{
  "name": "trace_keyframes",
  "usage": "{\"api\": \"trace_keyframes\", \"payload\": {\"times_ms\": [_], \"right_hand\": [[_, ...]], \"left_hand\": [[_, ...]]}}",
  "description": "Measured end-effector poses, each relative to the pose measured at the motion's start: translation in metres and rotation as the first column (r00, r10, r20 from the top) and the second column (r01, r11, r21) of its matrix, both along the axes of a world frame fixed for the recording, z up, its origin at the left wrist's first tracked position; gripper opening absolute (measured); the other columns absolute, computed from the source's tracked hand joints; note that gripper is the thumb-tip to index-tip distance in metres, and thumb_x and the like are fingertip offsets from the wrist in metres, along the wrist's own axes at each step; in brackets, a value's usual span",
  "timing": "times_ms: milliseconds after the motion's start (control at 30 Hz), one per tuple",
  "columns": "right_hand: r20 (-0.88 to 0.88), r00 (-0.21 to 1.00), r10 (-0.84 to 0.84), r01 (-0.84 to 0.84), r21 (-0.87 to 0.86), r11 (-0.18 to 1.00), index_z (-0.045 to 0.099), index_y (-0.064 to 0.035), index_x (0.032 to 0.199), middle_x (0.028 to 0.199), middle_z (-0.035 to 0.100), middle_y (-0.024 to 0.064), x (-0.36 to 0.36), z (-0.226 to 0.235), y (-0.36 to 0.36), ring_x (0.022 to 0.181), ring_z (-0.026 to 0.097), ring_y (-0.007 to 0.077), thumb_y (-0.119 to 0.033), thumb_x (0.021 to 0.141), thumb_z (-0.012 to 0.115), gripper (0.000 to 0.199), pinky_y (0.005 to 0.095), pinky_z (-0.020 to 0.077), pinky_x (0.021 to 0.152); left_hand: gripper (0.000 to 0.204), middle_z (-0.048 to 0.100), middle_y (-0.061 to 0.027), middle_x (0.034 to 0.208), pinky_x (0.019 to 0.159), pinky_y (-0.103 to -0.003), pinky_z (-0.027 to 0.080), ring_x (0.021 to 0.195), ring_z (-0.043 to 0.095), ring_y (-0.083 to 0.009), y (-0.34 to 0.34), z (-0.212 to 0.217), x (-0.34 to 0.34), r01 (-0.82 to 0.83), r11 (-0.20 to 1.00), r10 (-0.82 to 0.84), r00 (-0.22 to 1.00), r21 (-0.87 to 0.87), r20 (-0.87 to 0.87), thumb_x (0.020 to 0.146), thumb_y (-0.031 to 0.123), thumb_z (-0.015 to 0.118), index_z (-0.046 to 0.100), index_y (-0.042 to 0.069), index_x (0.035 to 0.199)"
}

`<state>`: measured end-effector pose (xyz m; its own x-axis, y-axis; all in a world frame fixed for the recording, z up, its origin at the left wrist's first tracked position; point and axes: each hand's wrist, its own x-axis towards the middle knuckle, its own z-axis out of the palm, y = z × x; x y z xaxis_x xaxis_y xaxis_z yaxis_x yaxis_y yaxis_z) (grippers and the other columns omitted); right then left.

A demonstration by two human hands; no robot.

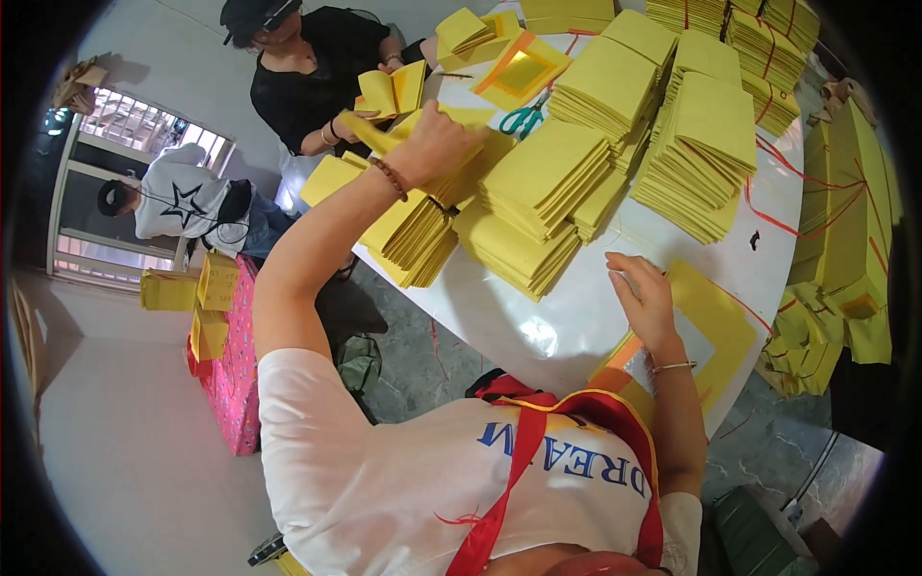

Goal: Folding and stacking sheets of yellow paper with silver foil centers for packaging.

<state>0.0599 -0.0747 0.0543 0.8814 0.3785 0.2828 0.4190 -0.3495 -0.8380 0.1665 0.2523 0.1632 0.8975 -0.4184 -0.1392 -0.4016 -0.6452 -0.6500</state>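
My left hand (434,152) reaches far across the table with its fingers closed on a yellow paper sheet (370,136), whose loose end sticks out to the left. Below that hand sits a stack of folded yellow paper (408,235). My right hand (642,296) hovers near the table's front edge, empty, its fingers apart. Beside its wrist lies a flat yellow sheet (722,326) with an orange border and a pale, silvery middle. More folded yellow paper stacks (543,178) stand between my hands.
Teal-handled scissors (523,117) lie among stacks on the white table (605,254). A person in black (312,72) across the table handles folded yellow paper (396,91). Red string (802,230) trails off the right edge, near tied yellow bundles (850,221). Another person (197,197) stands by the window.
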Motion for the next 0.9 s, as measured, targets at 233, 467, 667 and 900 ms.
{"api": "trace_keyframes", "payload": {"times_ms": [233,467,667,900], "right_hand": [[0.078,0.997,-0.010,0.004,0.084,0.996,0.062,-0.0073,0.101,0.084,0.063,0.0075,-0.001,-0.002,0.002,0.076,0.059,0.0233,-0.007,0.081,0.058,0.020,0.0314,0.0443,0.069],[0.119,0.993,-0.003,-0.004,0.061,0.998,0.062,-0.0037,0.099,0.084,0.063,0.0094,-0.003,-0.004,0.006,0.077,0.059,0.0247,-0.004,0.080,0.060,0.019,0.0328,0.0452,0.071],[0.022,0.999,-0.024,0.024,0.029,0.999,0.061,-0.0034,0.100,0.088,0.063,0.0107,-0.005,-0.008,0.006,0.082,0.060,0.0250,-0.004,0.080,0.059,0.020,0.0324,0.0462,0.074],[-0.064,0.998,0.002,-0.001,0.013,1.000,0.061,-0.0021,0.105,0.091,0.064,0.0078,-0.003,-0.008,0.004,0.085,0.059,0.0156,-0.002,0.082,0.058,0.023,0.0261,0.0447,0.076]], "left_hand": [[0.025,0.060,-0.0007,0.063,0.073,-0.039,0.037,0.061,0.061,-0.0203,-0.005,-0.029,0.005,-0.030,0.998,0.031,0.999,0.063,-0.017,0.080,0.017,0.049,0.057,0.017,0.103],[0.017,0.068,0.0002,0.083,0.045,-0.041,0.037,0.071,0.065,-0.0200,-0.002,-0.038,0.047,-0.401,0.914,0.404,0.912,-0.057,0.069,0.080,0.018,0.054,0.068,0.015,0.089],[0.021,0.065,-0.0009,0.095,0.045,-0.039,0.042,0.074,0.064,-0.0205,-0.003,-0.049,0.060,-0.703,0.696,0.698,0.710,-0.148,-0.087,0.076,0.019,0.062,0.067,0.012,0.095],[0.028,0.065,-0.0014,0.103,0.057,-0.040,0.050,0.087,0.064,-0.0191,0.008,-0.034,0.056,-0.716,0.675,0.666,0.695,-0.178,-0.270,0.077,0.027,0.063,0.067,0.015,0.102]]}}
